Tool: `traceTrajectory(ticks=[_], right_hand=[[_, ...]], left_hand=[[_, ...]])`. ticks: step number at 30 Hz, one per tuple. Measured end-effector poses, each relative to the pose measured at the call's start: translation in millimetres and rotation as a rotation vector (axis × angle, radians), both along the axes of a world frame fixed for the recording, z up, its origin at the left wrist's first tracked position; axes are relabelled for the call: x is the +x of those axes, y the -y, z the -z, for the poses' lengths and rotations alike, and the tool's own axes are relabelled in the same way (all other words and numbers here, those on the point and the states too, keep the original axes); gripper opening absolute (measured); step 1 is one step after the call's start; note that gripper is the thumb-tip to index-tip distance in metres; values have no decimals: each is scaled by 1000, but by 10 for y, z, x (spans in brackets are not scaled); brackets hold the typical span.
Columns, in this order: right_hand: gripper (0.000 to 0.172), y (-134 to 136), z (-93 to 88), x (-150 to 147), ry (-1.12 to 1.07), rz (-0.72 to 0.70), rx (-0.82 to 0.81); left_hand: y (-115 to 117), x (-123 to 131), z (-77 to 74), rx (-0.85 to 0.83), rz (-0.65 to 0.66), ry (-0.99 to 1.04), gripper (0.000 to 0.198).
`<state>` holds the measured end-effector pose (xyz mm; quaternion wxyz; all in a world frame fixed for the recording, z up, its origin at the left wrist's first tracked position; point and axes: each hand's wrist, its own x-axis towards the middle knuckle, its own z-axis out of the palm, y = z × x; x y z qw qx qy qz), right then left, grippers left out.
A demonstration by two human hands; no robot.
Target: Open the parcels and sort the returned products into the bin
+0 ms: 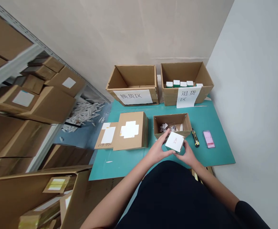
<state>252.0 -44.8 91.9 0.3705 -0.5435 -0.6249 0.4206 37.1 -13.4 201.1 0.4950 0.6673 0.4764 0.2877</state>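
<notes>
Between my two hands is a small white carton [175, 141] with green sides and red lettering on top. My left hand [159, 149] grips its left side, and my right hand [188, 155] closes on its right lower edge. They hold it at the front of the table, partly overlapping an open brown box [156, 127] with crumpled paper inside. Right of that box lies a yellow and black box cutter [195, 138]. Left of my hands are a brown cardboard box [141, 130] with white labels and a flatter labelled carton [105, 143].
At the back of the green table [124, 162] stand two open cardboard boxes with paper signs; the right box [169, 99] holds several white-green cartons, beside the left box [134, 76]. A blurred pink item [208, 139] lies right. Shelves [45, 143] and a large carton [81, 187] flank the left.
</notes>
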Motion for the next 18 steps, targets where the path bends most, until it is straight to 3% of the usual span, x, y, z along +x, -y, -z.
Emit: traceTrajectory(ticks=[4,8,13,18], right_hand=[[86,68,404,-53,71,67,-17],[84,90,816,-94,194,87,16],[71,78,1187,-167,317,81,71],[65,56,1361,-256,391,131,106]], left_hand=[[226,92,537,-27,-197,34,90],[338,152,952,-85,-342,-3,86],[372,310,1336,-105,-414,57,94],[252,396,1622,-64,-444,91,78]])
